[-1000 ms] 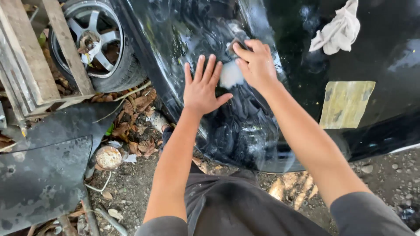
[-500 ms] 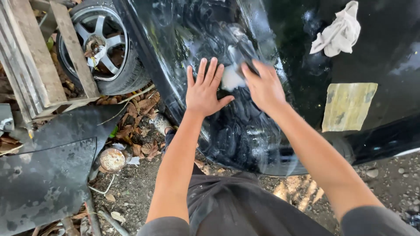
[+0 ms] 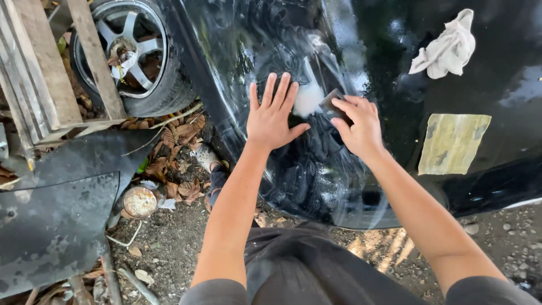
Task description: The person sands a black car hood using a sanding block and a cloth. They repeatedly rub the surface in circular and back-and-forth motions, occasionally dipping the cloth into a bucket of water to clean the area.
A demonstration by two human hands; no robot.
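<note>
my left hand (image 3: 274, 116) flat, fingers spread, on wet glossy black car panel (image 3: 395, 85). my right hand (image 3: 357, 125) pinching small dark sanding block (image 3: 332, 104) against panel, beside white foamy patch (image 3: 309, 99). crumpled white rag (image 3: 446, 48) toward panel's upper right; yellowish sandpaper sheet (image 3: 453, 144) near right edge.

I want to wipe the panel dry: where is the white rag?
In the head view, the white rag lies crumpled at upper right on the black car panel, above the yellowish sheet, right of the right hand.
</note>
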